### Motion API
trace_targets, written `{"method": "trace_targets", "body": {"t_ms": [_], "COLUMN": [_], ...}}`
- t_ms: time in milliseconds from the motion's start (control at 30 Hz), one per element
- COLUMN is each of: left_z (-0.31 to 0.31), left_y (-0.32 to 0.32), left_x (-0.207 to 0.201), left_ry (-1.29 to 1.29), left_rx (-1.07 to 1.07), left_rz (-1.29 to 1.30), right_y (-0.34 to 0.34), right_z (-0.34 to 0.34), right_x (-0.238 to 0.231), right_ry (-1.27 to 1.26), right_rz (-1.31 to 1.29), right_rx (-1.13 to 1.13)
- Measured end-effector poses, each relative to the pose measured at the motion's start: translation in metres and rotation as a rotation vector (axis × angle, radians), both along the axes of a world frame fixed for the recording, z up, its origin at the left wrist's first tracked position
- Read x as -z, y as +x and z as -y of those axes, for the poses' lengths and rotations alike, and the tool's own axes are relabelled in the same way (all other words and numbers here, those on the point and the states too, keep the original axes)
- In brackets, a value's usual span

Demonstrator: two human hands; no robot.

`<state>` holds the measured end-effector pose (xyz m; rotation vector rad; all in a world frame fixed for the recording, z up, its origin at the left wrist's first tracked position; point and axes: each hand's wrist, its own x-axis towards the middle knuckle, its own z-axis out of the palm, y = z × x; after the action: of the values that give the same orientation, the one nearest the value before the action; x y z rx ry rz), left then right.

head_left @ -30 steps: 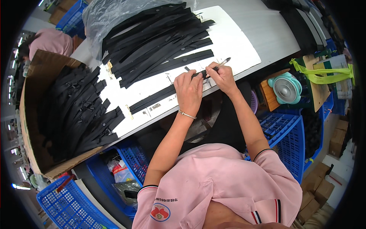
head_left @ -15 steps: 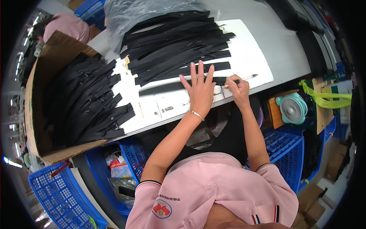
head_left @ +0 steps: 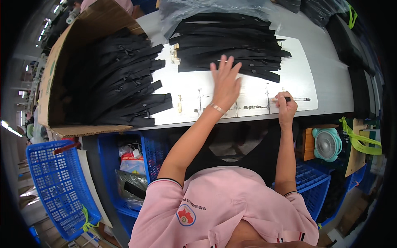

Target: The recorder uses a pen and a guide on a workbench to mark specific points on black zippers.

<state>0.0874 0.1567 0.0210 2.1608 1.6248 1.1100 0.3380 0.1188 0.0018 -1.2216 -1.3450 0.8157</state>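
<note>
Crosswise, a pen [head_left: 300, 99] juts rightward, gripped by the right hand [head_left: 286, 107]; left hand [head_left: 226, 86] splayed.

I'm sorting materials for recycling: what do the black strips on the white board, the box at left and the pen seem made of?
Black strips: probably fabric or webbing, matte, thin and gently curving.
Box: cardboard, dull brown, with a folded-out flap.
Pen: likely plastic, its barrel looking partly see-through; the tip is too small to tell.

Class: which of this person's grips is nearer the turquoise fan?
Right. The right grip, holding the pen, is up and left of the turquoise fan; the left grip is farther left, by the black strips.
</note>
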Motion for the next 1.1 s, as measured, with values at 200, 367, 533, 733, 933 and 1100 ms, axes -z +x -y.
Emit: {"method": "trace_targets", "body": {"t_ms": [200, 367, 533, 733, 933, 1100], "left_z": [0.081, 0.103, 0.095, 0.072, 0.052, 0.046], "left_y": [-0.129, -0.209, -0.225, -0.181, -0.073, 0.009], "left_x": [-0.003, 0.002, -0.008, -0.009, -0.012, -0.002], "left_ry": [0.01, -0.098, -0.063, 0.173, 0.124, 0.049], "left_rx": [-0.36, -0.653, -0.609, -0.525, -0.002, 0.103], "left_rz": [-0.328, -0.538, -0.384, -0.387, 0.02, 0.001], "right_y": [-0.003, -0.002, -0.008, -0.008, -0.012, -0.016], "right_z": [-0.001, -0.002, -0.003, -0.008, -0.014, -0.007], "right_x": [-0.003, -0.001, -0.007, -0.003, -0.001, -0.013], "right_ry": [0.006, 0.016, 0.01, 0.012, 0.029, 0.027], "right_rz": [0.003, 0.004, -0.017, -0.061, -0.09, -0.055], "right_rx": [0.02, 0.029, 0.025, 0.038, 0.085, 0.075]}}
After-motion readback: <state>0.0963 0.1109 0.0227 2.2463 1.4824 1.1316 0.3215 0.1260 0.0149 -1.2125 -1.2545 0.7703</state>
